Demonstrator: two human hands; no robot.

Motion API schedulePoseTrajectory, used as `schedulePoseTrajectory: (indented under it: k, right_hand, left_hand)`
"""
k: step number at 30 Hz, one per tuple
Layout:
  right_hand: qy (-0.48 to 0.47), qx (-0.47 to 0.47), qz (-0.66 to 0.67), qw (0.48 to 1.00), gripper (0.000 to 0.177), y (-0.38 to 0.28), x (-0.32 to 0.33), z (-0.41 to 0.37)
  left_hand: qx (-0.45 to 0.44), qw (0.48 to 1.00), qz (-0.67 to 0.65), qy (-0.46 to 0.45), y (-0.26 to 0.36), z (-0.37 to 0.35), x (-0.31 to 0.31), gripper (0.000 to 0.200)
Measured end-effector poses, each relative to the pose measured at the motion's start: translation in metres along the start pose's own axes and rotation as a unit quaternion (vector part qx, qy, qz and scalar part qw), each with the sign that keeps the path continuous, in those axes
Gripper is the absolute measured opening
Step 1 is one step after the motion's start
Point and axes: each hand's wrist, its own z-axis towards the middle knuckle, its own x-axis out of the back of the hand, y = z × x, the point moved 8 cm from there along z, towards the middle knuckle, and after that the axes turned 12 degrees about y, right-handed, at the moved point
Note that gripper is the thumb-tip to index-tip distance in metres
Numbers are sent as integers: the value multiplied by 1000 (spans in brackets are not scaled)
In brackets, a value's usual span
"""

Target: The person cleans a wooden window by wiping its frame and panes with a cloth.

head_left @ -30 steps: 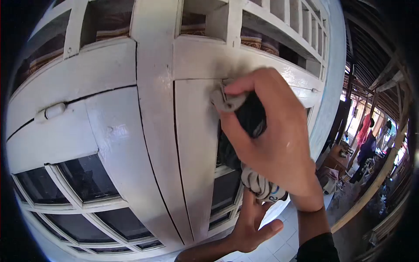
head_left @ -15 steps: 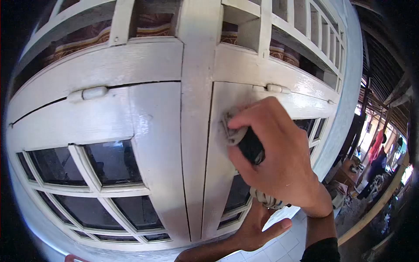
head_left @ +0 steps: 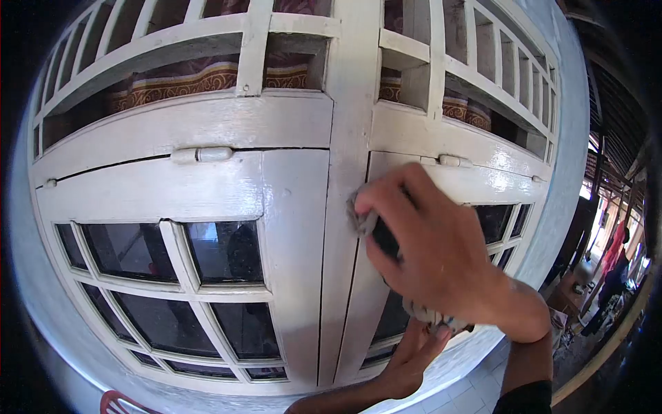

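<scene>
My right hand pinches a crumpled grey cloth against the white wooden frame between two window shutters. Something dark shows inside its curled fingers; I cannot make out what. Below it, my left hand reaches up from the bottom edge, its thumb against a bunched greyish, patterned cloth. Part of that cloth and the left fingers are hidden behind the right hand and wrist. Whether the two cloth parts are joined cannot be seen.
The left shutter has small dark panes and a hinge on top. Slatted openings above show a brown patterned curtain. A red curved chair edge is at bottom left. Cluttered objects and a wooden pole stand at right.
My right hand has moved the grey cloth left, from the right shutter's edge onto the central frame. My left thumb has closed in on its cloth. The camera view has shifted.
</scene>
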Motion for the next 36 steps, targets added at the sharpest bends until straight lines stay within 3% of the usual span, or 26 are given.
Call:
schedulePoseTrajectory:
  k: [2,5,7,11,13,18,20,22,23,24,26,27,28,30,31,32,34,36]
  right_hand:
    - [12,-3,-8,1000,30,6,7,14]
    - [127,42,-33,990,29,10,23,40]
    - [132,52,-44,989,29,3,15,37]
    - [53,70,-15,996,32,-20,-9,6]
    - [6,87,13,996,32,-27,-22,-16]
    - [-71,74,130,986,35,-21,-32,-56]
    - [-37,35,216,975,38,-7,-18,-63]
    - [40,-3,279,959,42,14,1,-75]
    - [98,-25,301,948,44,28,10,-86]
    - [152,-47,323,933,47,39,17,-100]
    - [263,-199,363,871,53,68,20,-141]
    - [297,-253,382,838,56,76,20,-156]
    - [332,-312,396,798,59,84,20,-171]
    - [332,-372,368,785,65,97,16,-197]
    - [338,-398,382,763,67,102,10,-209]
    - [349,-425,390,739,68,109,6,-223]
    - [378,-483,424,666,72,115,-3,-251]
    - [384,-502,467,618,70,119,-10,-273]
  left_hand:
    - [-47,999,1,-11,20,0,-9,68]
    - [-139,990,-15,-32,38,2,-14,67]
    - [-171,985,-16,-2,52,1,-13,63]
    - [-111,986,3,121,-7,-2,25,65]
    - [-106,978,-15,180,-33,-14,29,56]
    - [-47,958,158,234,-70,-20,46,59]
    - [-33,939,231,251,-82,-18,60,61]
    - [-136,950,173,223,-106,-26,73,72]
    - [-187,949,143,209,-108,-30,76,78]
    - [-213,944,192,161,-99,-32,71,79]
    - [-258,920,287,64,-84,-41,63,79]
    - [-302,907,270,113,-82,-50,68,76]
    - [-294,892,331,88,-85,-54,69,74]
    - [-263,857,443,23,-76,-61,71,70]
    - [-165,817,551,41,-70,-63,76,68]
    - [-193,852,486,-33,-65,-67,76,72]
    - [-172,844,502,-79,-44,-70,78,73]
    - [-18,888,459,-25,-45,-79,102,71]
